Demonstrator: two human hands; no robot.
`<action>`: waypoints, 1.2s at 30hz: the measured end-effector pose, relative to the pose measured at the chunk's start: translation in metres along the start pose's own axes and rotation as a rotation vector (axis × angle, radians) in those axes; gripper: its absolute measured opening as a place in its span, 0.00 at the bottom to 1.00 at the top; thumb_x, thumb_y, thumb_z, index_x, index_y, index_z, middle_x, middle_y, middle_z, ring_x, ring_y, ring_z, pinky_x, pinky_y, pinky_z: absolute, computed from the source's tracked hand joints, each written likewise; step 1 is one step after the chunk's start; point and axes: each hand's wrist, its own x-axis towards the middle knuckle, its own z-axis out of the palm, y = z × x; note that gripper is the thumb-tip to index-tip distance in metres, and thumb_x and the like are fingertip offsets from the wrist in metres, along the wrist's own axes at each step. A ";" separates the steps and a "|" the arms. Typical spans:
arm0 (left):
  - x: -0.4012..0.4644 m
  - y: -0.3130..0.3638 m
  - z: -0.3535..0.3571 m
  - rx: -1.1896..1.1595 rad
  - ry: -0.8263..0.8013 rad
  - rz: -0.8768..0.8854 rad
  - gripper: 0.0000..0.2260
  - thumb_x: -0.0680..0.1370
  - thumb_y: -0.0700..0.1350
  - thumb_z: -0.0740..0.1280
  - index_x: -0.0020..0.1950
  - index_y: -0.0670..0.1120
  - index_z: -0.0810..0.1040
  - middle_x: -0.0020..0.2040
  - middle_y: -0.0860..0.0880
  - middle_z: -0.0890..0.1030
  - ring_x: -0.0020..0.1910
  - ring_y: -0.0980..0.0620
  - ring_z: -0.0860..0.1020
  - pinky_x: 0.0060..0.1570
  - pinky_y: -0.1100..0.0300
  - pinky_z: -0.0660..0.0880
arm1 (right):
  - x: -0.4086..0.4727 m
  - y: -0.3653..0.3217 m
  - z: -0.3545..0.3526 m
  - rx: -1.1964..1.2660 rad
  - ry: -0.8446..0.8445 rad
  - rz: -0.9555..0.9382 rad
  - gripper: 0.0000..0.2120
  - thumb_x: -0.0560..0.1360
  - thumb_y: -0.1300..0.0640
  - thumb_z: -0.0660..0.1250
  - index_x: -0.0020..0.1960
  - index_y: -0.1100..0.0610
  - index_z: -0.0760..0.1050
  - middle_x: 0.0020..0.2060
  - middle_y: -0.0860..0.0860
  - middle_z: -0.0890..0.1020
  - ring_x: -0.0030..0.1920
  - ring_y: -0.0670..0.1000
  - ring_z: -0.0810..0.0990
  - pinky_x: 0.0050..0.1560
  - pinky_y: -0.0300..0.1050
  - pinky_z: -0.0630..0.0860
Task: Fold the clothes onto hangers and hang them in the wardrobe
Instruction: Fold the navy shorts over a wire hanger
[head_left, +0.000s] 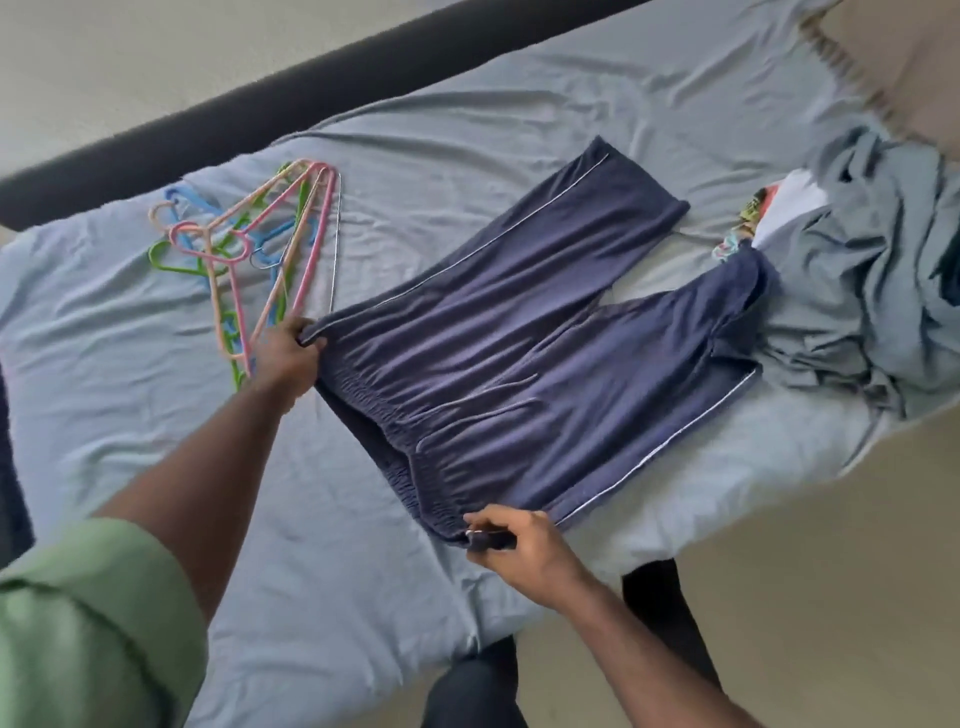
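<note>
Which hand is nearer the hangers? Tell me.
Left. The left hand pinches the shorts right beside the hangers; the right hand grips the waistband's opposite end, further away.

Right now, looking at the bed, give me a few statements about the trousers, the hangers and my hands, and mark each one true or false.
1. Both hands grip the waistband of the navy trousers. True: the left hand holds one end and the right hand the other.
2. The trousers already hang on a hanger. False: they lie spread flat on the bed sheet.
3. The coloured hangers lie in a pile beside the left hand. True.
4. The heap of other clothes lies by the waistband. False: it lies at the leg ends.
</note>
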 end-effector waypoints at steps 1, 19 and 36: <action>-0.001 -0.011 -0.005 0.000 0.005 -0.004 0.09 0.81 0.40 0.66 0.60 0.48 0.78 0.50 0.42 0.78 0.44 0.46 0.74 0.44 0.50 0.74 | 0.001 0.000 0.012 -0.006 -0.017 0.002 0.15 0.73 0.52 0.77 0.58 0.47 0.83 0.46 0.41 0.87 0.50 0.37 0.84 0.58 0.42 0.81; -0.152 -0.098 0.042 0.206 -0.291 -0.062 0.12 0.73 0.48 0.77 0.41 0.44 0.77 0.40 0.45 0.81 0.43 0.42 0.78 0.42 0.52 0.74 | 0.015 0.029 -0.014 -0.330 0.157 0.089 0.19 0.74 0.65 0.69 0.62 0.52 0.80 0.55 0.49 0.85 0.56 0.52 0.82 0.61 0.46 0.76; -0.134 0.088 0.250 0.098 -0.410 0.170 0.10 0.74 0.45 0.75 0.49 0.42 0.78 0.45 0.46 0.80 0.44 0.45 0.77 0.43 0.56 0.71 | 0.082 0.095 -0.265 -0.728 0.624 0.261 0.14 0.74 0.51 0.76 0.54 0.55 0.76 0.54 0.54 0.79 0.57 0.59 0.78 0.55 0.56 0.72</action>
